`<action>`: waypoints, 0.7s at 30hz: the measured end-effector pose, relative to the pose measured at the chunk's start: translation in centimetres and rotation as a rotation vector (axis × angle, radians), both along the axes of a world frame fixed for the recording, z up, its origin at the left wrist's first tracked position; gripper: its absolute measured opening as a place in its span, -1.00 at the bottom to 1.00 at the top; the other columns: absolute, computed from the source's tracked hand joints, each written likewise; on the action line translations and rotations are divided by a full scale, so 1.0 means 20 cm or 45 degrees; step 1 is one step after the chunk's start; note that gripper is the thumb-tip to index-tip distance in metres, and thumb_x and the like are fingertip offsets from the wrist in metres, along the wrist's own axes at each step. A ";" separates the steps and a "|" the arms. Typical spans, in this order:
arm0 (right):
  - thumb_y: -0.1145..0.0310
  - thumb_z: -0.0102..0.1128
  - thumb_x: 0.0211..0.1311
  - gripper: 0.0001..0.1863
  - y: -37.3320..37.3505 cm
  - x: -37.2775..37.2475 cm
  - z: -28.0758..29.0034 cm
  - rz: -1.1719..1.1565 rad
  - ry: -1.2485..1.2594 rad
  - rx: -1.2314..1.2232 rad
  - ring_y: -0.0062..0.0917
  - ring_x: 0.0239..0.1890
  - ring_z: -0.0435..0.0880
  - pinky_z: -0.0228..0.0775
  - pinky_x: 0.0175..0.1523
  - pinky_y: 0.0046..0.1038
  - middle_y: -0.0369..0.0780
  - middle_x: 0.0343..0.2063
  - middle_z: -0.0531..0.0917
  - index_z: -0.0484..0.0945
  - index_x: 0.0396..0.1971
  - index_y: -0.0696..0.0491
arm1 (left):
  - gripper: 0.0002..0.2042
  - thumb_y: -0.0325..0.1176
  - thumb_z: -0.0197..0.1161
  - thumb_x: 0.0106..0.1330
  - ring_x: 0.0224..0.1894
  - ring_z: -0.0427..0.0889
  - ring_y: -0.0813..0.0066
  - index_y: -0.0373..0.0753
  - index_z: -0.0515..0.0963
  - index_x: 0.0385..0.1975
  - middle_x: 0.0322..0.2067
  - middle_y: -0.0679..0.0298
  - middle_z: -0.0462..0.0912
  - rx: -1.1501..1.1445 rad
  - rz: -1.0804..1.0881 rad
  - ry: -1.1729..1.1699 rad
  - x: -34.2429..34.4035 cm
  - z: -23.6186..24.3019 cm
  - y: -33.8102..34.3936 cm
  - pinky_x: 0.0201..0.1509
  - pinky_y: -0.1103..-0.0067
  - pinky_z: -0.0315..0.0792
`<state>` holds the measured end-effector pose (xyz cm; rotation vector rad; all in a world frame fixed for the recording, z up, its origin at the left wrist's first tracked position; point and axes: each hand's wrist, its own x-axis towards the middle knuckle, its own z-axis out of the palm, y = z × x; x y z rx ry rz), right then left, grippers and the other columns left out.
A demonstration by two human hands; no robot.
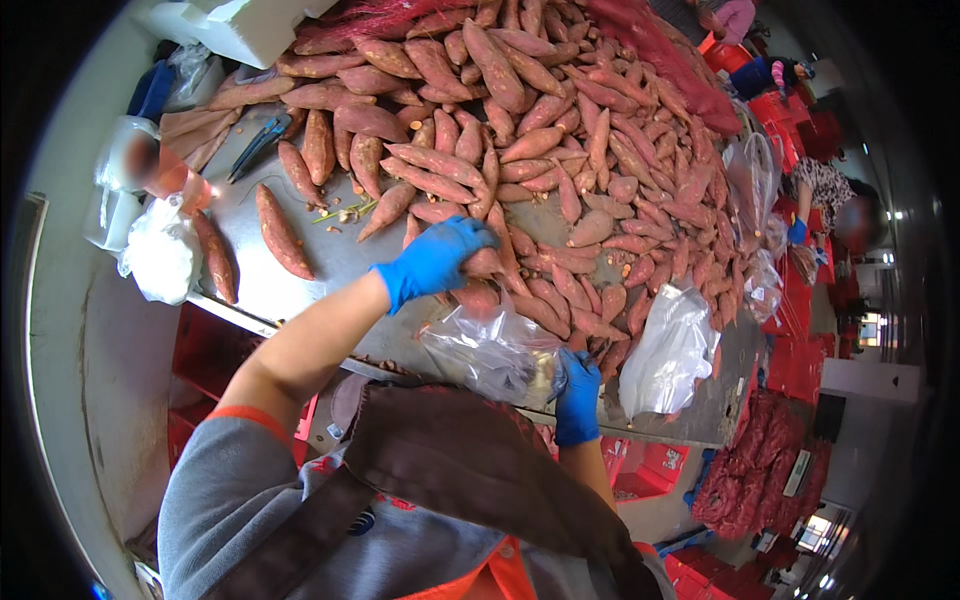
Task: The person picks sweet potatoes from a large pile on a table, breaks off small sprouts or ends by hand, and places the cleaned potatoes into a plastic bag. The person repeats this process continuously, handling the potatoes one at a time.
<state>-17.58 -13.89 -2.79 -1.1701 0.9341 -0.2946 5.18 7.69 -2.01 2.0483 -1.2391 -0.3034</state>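
Note:
My left hand (440,260), in a blue glove, is closed around a sweet potato (485,264) just above the table's front part. Below it lies a clear plastic bag (490,350), crumpled, with another reddish sweet potato (476,298) at its mouth; whether that one is inside I cannot tell. My right hand (577,395), also gloved in blue, grips the bag's right side near the table edge. A big heap of sweet potatoes (540,145) covers the table beyond both hands.
A stack of clear bags (668,350) lies right of my right hand. Two single sweet potatoes (282,232) lie on the left of the metal table (345,265), near a dark blue-handled tool (258,145) and a white plastic bag (160,250). Red crates (645,468) stand below; other people work at right.

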 end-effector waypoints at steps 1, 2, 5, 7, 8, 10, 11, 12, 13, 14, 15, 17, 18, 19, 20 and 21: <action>0.51 0.21 0.09 -0.89 0.01 0.00 0.00 0.019 0.004 0.010 -0.79 -0.67 0.34 0.11 -0.60 -0.72 -0.43 -0.64 0.45 0.45 -0.50 0.01 | -0.43 -0.43 0.36 -0.17 0.05 0.40 0.05 -0.16 0.42 -0.02 0.00 0.11 0.44 -0.083 -0.150 -0.100 0.03 0.00 -0.07 0.15 0.35 0.30; 0.49 0.22 0.10 -0.89 0.02 0.02 0.00 0.057 0.004 0.021 -0.79 -0.68 0.33 0.09 -0.61 -0.72 -0.43 -0.65 0.44 0.45 -0.50 0.01 | -0.43 -0.41 0.36 -0.18 0.07 0.39 0.07 -0.13 0.43 -0.02 0.02 0.12 0.42 -0.058 -0.182 -0.300 0.07 -0.08 -0.13 0.14 0.34 0.31; 0.46 0.22 0.10 -0.90 0.03 0.03 0.03 0.128 -0.002 0.043 -0.79 -0.68 0.32 0.07 -0.62 -0.71 -0.42 -0.65 0.44 0.46 -0.50 0.01 | -0.36 -0.28 0.40 -0.26 0.05 0.42 0.12 -0.07 0.43 -0.02 0.00 0.10 0.41 0.235 -0.349 -0.619 0.17 -0.14 -0.25 0.09 0.32 0.33; 0.45 0.22 0.10 -0.91 0.03 0.03 0.05 0.134 -0.005 0.054 -0.78 -0.68 0.32 0.06 -0.62 -0.71 -0.42 -0.65 0.44 0.46 -0.49 0.01 | -0.31 -0.21 0.43 -0.33 0.01 0.44 0.15 -0.07 0.43 -0.01 -0.05 0.10 0.43 0.465 -0.461 -0.663 0.18 -0.10 -0.33 0.04 0.33 0.35; 0.43 0.21 0.12 -0.91 0.03 0.02 0.05 0.095 -0.007 0.028 -0.78 -0.67 0.32 0.09 -0.59 -0.70 -0.42 -0.64 0.43 0.46 -0.49 0.03 | -0.29 -0.19 0.44 -0.37 -0.02 0.46 0.16 -0.07 0.43 -0.02 -0.08 0.11 0.43 0.563 -0.503 -0.647 0.17 -0.04 -0.35 0.01 0.34 0.36; 0.43 0.20 0.13 -0.88 0.04 0.00 0.06 0.235 0.062 -0.215 -0.77 -0.64 0.33 0.13 -0.55 -0.69 -0.41 -0.63 0.43 0.44 -0.51 0.04 | -0.30 -0.20 0.44 -0.39 -0.12 0.48 0.17 -0.13 0.43 -0.05 -0.21 0.16 0.46 0.575 -0.525 -0.644 0.15 -0.01 -0.39 -0.07 0.35 0.38; 0.43 0.20 0.14 -0.87 0.05 0.00 0.06 0.315 0.095 -0.336 -0.76 -0.63 0.34 0.14 -0.54 -0.68 -0.40 -0.63 0.43 0.43 -0.52 0.05 | -0.31 -0.20 0.44 -0.37 -0.13 0.49 0.17 -0.14 0.44 -0.06 -0.21 0.16 0.46 0.537 -0.451 -0.628 0.14 -0.03 -0.39 -0.07 0.36 0.38; 0.43 0.19 0.16 -0.82 0.07 0.02 0.09 0.400 0.142 -0.324 -0.77 -0.59 0.32 0.17 -0.48 -0.66 -0.41 -0.62 0.41 0.39 -0.56 0.05 | -0.33 -0.21 0.44 -0.36 -0.13 0.50 0.17 -0.15 0.44 -0.07 -0.21 0.15 0.47 0.506 -0.385 -0.612 0.10 -0.05 -0.39 -0.07 0.36 0.38; 0.44 0.19 0.16 -0.81 0.08 0.04 0.07 0.435 0.099 -0.306 -0.78 -0.58 0.30 0.17 -0.47 -0.67 -0.41 -0.62 0.39 0.37 -0.57 0.05 | -0.34 -0.21 0.44 -0.35 -0.13 0.50 0.18 -0.16 0.44 -0.09 -0.22 0.14 0.48 0.475 -0.317 -0.596 0.09 -0.09 -0.39 -0.07 0.36 0.38; 0.45 0.19 0.16 -0.80 0.09 0.06 0.05 0.467 0.065 -0.291 -0.79 -0.57 0.29 0.17 -0.46 -0.67 -0.42 -0.62 0.38 0.36 -0.58 0.05 | -0.30 -0.24 0.43 -0.30 -0.12 0.51 0.15 -0.18 0.39 0.01 -0.17 0.11 0.50 0.431 -0.404 -0.631 0.09 -0.15 -0.38 -0.07 0.32 0.38; 0.45 0.19 0.16 -0.79 0.09 0.07 0.03 0.496 0.030 -0.278 -0.79 -0.55 0.28 0.17 -0.45 -0.67 -0.42 -0.62 0.37 0.35 -0.59 0.05 | -0.26 -0.24 0.43 -0.28 -0.11 0.51 0.15 -0.18 0.36 0.06 -0.15 0.11 0.50 0.447 -0.429 -0.639 0.08 -0.12 -0.38 -0.07 0.30 0.38; 0.47 0.19 0.16 -0.78 0.10 0.11 -0.01 0.486 -0.022 -0.279 -0.79 -0.54 0.25 0.17 -0.43 -0.68 -0.43 -0.63 0.34 0.34 -0.61 0.06 | -0.19 -0.25 0.42 -0.26 -0.08 0.51 0.14 -0.18 0.29 0.15 -0.09 0.10 0.50 0.484 -0.467 -0.656 0.04 -0.06 -0.36 -0.06 0.27 0.38; 0.47 0.19 0.16 -0.77 0.10 0.13 -0.03 0.482 -0.008 -0.257 -0.78 -0.54 0.25 0.17 -0.43 -0.67 -0.43 -0.63 0.34 0.34 -0.61 0.06 | -0.09 -0.23 0.44 -0.24 -0.05 0.50 0.14 -0.14 0.16 0.25 -0.01 0.12 0.47 0.586 -0.438 -0.676 0.02 -0.04 -0.38 -0.07 0.25 0.38; 0.47 0.19 0.16 -0.77 0.10 0.13 -0.03 0.478 0.006 -0.235 -0.78 -0.54 0.25 0.17 -0.43 -0.67 -0.43 -0.63 0.34 0.34 -0.62 0.06 | -0.08 -0.22 0.44 -0.26 -0.05 0.50 0.15 -0.14 0.17 0.25 0.01 0.12 0.45 0.614 -0.461 -0.683 0.02 -0.02 -0.41 -0.07 0.25 0.38; 0.46 0.20 0.15 -0.75 0.10 0.14 -0.03 0.481 -0.014 -0.213 -0.78 -0.54 0.25 0.15 -0.42 -0.67 -0.43 -0.63 0.34 0.34 -0.63 0.06 | -0.07 -0.22 0.45 -0.27 -0.04 0.50 0.15 -0.15 0.18 0.25 0.03 0.11 0.44 0.643 -0.474 -0.687 0.02 0.00 -0.42 -0.06 0.25 0.38; 0.46 0.20 0.15 -0.75 0.10 0.15 -0.03 0.482 -0.025 -0.196 -0.78 -0.54 0.25 0.14 -0.43 -0.67 -0.44 -0.63 0.34 0.33 -0.64 0.05 | -0.07 -0.21 0.45 -0.28 -0.04 0.50 0.16 -0.15 0.18 0.25 0.05 0.11 0.42 0.671 -0.488 -0.691 0.02 0.02 -0.44 -0.06 0.25 0.38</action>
